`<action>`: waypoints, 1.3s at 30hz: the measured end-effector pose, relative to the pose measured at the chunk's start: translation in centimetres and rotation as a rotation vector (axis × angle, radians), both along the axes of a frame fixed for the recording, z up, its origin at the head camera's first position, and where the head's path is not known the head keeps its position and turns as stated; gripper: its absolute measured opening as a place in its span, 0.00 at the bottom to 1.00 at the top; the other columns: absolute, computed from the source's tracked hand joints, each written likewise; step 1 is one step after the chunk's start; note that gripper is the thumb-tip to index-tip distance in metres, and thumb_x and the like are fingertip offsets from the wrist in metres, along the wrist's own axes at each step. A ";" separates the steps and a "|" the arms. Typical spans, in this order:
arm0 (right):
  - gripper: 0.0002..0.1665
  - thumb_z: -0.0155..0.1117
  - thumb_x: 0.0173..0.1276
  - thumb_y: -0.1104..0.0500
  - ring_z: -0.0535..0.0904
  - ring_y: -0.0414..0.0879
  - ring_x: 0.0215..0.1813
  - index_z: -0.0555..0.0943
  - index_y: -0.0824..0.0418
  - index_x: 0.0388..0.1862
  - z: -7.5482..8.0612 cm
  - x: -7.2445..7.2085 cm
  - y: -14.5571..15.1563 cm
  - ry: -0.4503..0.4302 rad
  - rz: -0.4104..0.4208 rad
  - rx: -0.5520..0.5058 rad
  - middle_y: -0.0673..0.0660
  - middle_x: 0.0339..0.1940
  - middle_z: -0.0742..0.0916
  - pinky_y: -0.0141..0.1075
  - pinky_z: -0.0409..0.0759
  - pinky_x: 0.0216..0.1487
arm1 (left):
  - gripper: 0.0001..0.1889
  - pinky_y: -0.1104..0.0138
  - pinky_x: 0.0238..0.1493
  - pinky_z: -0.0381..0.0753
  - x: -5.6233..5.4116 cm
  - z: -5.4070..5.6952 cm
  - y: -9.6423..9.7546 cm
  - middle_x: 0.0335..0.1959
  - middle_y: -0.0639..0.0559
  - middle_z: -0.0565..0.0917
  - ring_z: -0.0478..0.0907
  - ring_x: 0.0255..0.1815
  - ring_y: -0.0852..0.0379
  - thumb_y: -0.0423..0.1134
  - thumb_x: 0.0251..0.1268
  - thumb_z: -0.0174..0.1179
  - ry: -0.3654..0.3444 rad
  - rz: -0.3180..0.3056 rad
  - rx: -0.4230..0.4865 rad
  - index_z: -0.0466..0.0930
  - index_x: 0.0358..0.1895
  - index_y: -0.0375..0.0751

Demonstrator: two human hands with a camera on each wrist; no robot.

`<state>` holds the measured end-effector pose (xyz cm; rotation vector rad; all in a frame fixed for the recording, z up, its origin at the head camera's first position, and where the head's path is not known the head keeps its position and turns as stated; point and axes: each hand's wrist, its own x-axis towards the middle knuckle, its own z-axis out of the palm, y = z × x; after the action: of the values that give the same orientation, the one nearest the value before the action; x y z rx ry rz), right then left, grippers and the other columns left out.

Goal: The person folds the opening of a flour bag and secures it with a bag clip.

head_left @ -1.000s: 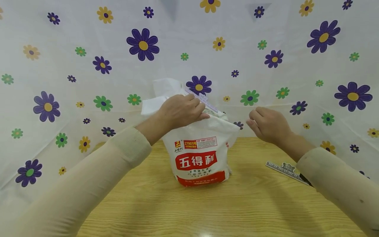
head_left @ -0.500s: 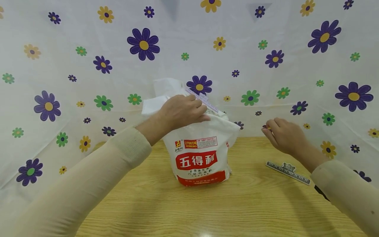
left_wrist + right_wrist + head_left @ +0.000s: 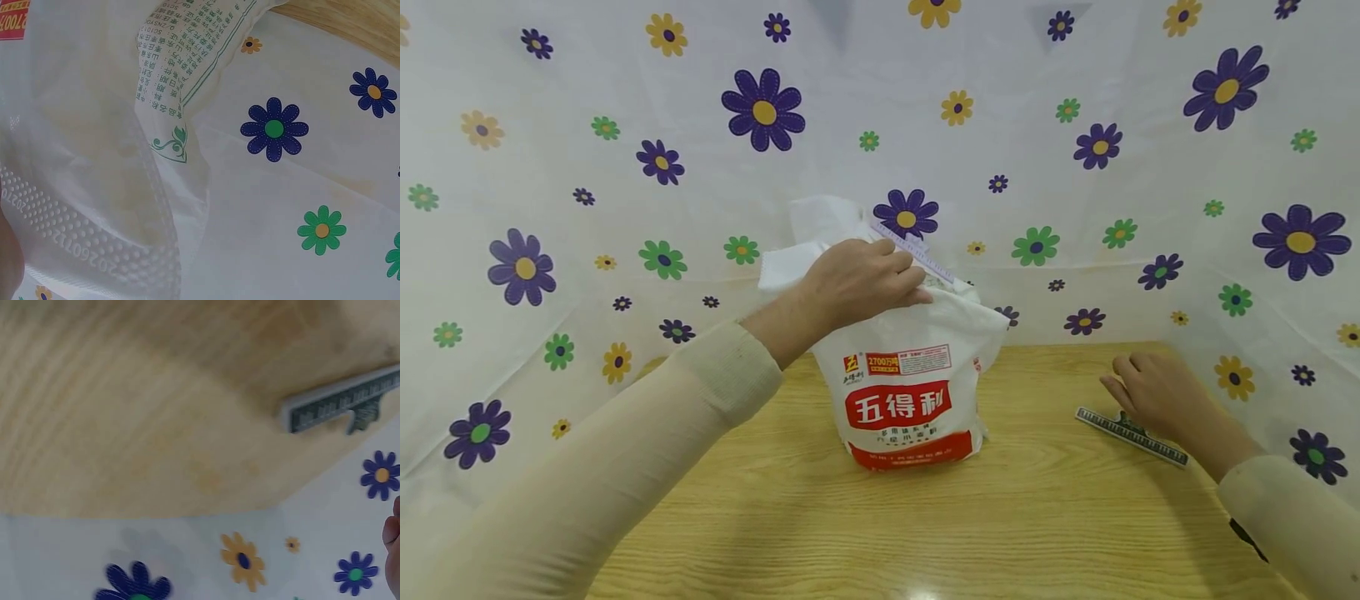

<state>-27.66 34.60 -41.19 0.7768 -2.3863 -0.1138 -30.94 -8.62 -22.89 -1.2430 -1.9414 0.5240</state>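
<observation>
A white flour bag (image 3: 895, 392) with red labels stands upright on the table in the head view. My left hand (image 3: 865, 279) grips its gathered top, fingers curled over the folded edge. Just behind those fingers, a pale purple ruler-like clip (image 3: 928, 260) lies slanted along the bag's top. In the left wrist view the bag's white plastic (image 3: 81, 112) fills the left side, with green print on the back panel. My right hand (image 3: 1153, 400) holds nothing; its fingers are loosely bent above a black-and-silver clip with a keyboard pattern (image 3: 1101, 423), partly covering it. The right wrist view shows this clip's end (image 3: 337, 403).
The wood-grain table (image 3: 760, 508) spreads around the bag and the clip. Behind it hangs a white sheet (image 3: 985, 50) with purple, yellow and green flowers, close to the table's back edge.
My right hand has moved right and down from beside the bag to over the black-and-silver clip. The left hand keeps its grip on the bag, which stays in place.
</observation>
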 end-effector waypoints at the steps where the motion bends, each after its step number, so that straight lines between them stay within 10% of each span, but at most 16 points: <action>1: 0.19 0.53 0.78 0.52 0.63 0.43 0.21 0.71 0.63 0.30 -0.4 0.2 0.3 -0.027 -0.022 -0.006 0.52 0.19 0.71 0.37 0.65 0.22 | 0.18 0.69 0.22 0.74 0.0 0.0 0.0 0.24 0.53 0.79 0.74 0.23 0.57 0.53 0.78 0.50 0.001 -0.001 0.003 0.78 0.36 0.44; 15: 0.14 0.53 0.79 0.54 0.70 0.45 0.28 0.73 0.62 0.34 -5.1 2.4 3.1 -0.379 -0.262 -0.110 0.54 0.28 0.76 0.40 0.73 0.27 | 0.18 0.69 0.24 0.76 0.0 -0.1 -0.1 0.25 0.52 0.80 0.75 0.24 0.57 0.55 0.77 0.51 0.000 -0.009 0.019 0.79 0.37 0.44; 31: 0.09 0.51 0.79 0.61 0.61 0.39 0.28 0.66 0.58 0.35 -4.1 2.0 3.1 -0.466 -0.111 -0.152 0.47 0.25 0.68 0.33 0.63 0.31 | 0.19 0.69 0.24 0.77 -0.1 -0.2 -0.1 0.26 0.52 0.81 0.76 0.24 0.56 0.54 0.77 0.50 0.008 -0.024 0.017 0.80 0.37 0.44; 39: 0.09 0.59 0.74 0.63 0.63 0.39 0.27 0.70 0.60 0.34 -2.1 1.2 2.4 -0.329 -0.063 -0.152 0.47 0.24 0.71 0.33 0.65 0.28 | 0.18 0.70 0.25 0.77 -0.1 -0.2 -0.2 0.26 0.53 0.81 0.76 0.24 0.57 0.55 0.77 0.50 0.014 -0.016 0.015 0.80 0.37 0.45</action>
<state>-26.43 37.00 -43.25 0.6923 -2.6917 0.1820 -31.01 -8.82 -23.08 -1.2417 -1.9185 0.5083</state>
